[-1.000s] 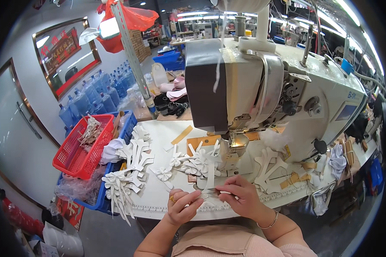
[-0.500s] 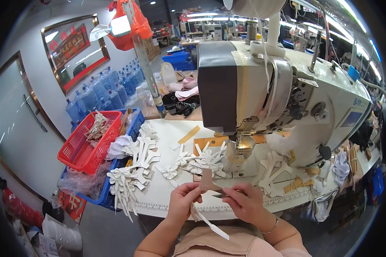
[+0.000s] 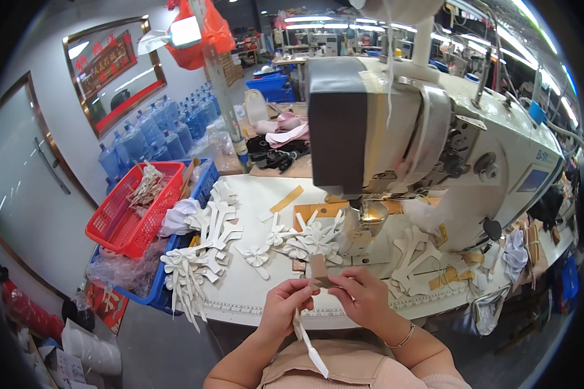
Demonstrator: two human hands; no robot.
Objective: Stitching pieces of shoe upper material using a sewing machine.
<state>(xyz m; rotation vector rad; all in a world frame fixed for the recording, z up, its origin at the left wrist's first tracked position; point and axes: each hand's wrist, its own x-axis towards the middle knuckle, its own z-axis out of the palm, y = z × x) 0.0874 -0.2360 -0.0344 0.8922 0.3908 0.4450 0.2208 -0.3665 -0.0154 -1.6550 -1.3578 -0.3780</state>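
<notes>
Between my two hands, just in front of the sewing table, is a taupe-backed, branched strap piece [image 3: 318,264]. My left hand [image 3: 287,307] pinches it from the left, and its narrow white end [image 3: 316,360] hangs below that hand toward my lap. My right hand [image 3: 365,299] is closed at the piece's right branch, thumb and fingers together. Whether a small tool is still inside the right hand cannot be made out. White strap pieces with flower shapes [image 3: 315,238] lie beyond my hands, beside the post of the sewing machine [image 3: 363,235].
More white strap pieces [image 3: 217,227] are heaped at the table's left edge. Next to them a red basket [image 3: 113,243] rests on a blue crate [image 3: 164,290]. The machine head [image 3: 344,123] overhangs the table's far middle. Flat white cut pieces [image 3: 414,259] lie at the right.
The strap piece has shifted slightly right and turned, its hanging end swinging left. The dark pointed tool seen at my right fingers no longer shows clearly. My right hand has moved slightly up and left.
</notes>
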